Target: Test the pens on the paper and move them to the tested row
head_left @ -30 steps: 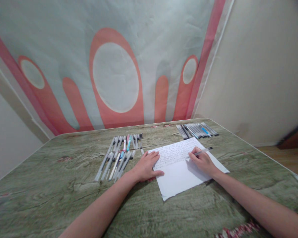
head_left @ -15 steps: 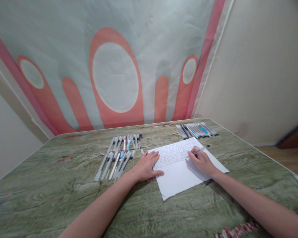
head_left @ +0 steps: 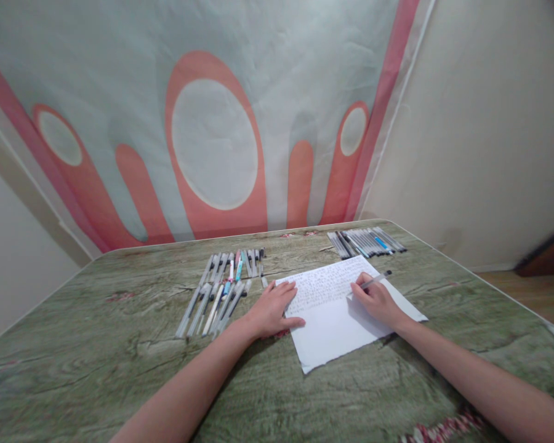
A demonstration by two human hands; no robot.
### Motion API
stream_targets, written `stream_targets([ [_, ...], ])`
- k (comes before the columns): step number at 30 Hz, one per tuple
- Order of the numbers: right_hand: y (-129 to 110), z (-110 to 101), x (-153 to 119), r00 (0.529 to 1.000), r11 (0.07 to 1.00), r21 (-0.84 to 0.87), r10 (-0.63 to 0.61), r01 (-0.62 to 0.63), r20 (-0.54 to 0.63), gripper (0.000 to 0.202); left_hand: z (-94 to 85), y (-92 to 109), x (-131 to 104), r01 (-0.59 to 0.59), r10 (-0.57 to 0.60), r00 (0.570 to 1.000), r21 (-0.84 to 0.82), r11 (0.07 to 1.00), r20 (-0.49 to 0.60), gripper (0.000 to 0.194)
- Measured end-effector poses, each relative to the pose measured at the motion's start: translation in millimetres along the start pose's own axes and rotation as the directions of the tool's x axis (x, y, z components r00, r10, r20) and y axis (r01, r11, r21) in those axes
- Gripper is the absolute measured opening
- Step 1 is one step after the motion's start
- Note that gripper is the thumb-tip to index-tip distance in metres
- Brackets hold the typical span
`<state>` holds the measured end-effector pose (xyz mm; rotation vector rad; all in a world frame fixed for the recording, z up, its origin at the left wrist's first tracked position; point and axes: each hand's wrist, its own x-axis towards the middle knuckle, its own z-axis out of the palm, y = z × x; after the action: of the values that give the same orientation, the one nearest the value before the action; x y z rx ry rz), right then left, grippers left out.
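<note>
A white sheet of paper [head_left: 333,335] lies at a slant on the table, its upper part covered with rows of small dark handwriting. My left hand [head_left: 272,309] lies flat over the sheet's left edge with its fingers spread. In my right hand [head_left: 376,299] is a clear pen [head_left: 376,278] with a dark end, held between thumb and fingers. The pen's tip points down at the written lines near the middle of the paper. The right hand rests on the sheet's right part.
Many pens [head_left: 215,301] lie in two rows left of the paper. Another row of pens [head_left: 364,242] sits near the table's back right. The wood-patterned table [head_left: 96,363] meets a wall hanging [head_left: 277,74] with red shapes behind it.
My right hand and the pen have shifted very slightly to the right along the paper. My left hand has stayed where it was.
</note>
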<state>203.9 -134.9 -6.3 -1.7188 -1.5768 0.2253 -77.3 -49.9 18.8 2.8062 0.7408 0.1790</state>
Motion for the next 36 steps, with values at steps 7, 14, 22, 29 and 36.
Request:
stream_targets([
  [7, -0.6, -1.4, -0.3, 0.999, 0.999, 0.028, 0.022, -0.023, 0.029, 0.023, -2.0, 1.5, -0.1, 0.002, -0.002, 1.0, 0.002, 1.0, 0.011, 0.08],
  [14, -3.5, -1.4, -0.5, 1.0, 1.0, 0.024, 0.021, -0.02, -0.005, 0.023, -2.0, 2.0, -0.3, 0.004, -0.004, 1.0, 0.008, 1.0, 0.011, 0.08],
  [22, -4.2, -1.7, -0.5, 1.0, 0.999, 0.035, 0.011, -0.012, 0.003, 0.023, -1.1, 1.7, -0.3, 0.015, -0.015, 1.0, -0.001, 1.0, 0.008, 0.079],
  [29, -2.2, -3.2, 0.8, 0.983, 0.986, 0.11, 0.135, -0.122, -0.122, 0.026, -2.0, 2.8, -1.0, 0.008, -0.008, 1.0, -0.009, 1.0, 0.002, 0.079],
  [36, -52.3, 13.4, 16.1, 0.992, 0.959, 0.284, -0.026, -0.009, 0.12, 0.026, -2.4, 7.9, -4.4, 0.006, -0.006, 1.0, -0.007, 1.0, -0.026, 0.076],
])
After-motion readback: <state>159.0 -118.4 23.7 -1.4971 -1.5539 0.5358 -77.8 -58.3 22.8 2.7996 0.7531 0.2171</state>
